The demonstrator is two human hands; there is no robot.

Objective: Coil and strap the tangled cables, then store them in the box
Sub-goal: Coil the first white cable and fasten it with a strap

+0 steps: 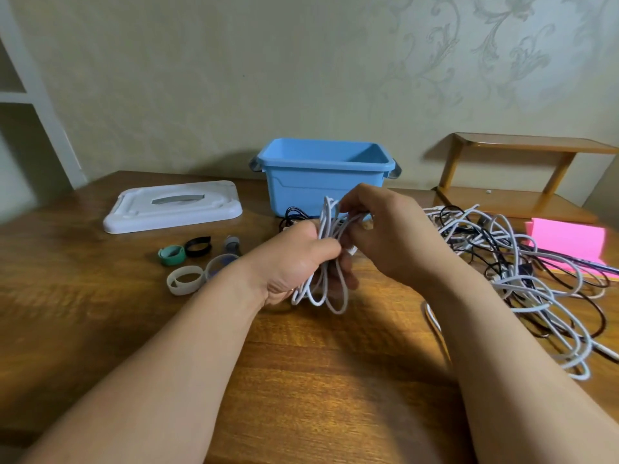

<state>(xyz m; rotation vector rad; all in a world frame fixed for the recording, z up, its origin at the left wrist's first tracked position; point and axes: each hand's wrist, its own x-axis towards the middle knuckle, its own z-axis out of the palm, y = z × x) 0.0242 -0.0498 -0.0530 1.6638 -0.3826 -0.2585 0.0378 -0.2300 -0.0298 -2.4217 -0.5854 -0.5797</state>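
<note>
Coil: your white cable coil [330, 226] hangs mid-frame above the table [318, 380].
Left hand [294, 262]: fingers [346, 279] clench its middle; hold the loops even.
Right hand [392, 236]: fingers pinch the top strands; tuck the end in.
Straps [171, 254]: centre-left, near; take one next.
Blue box [321, 169]: behind, upper centre, open.

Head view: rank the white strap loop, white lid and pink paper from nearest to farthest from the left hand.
1. White strap loop, just left of the left hand.
2. White lid, back left.
3. Pink paper, far right.
</note>
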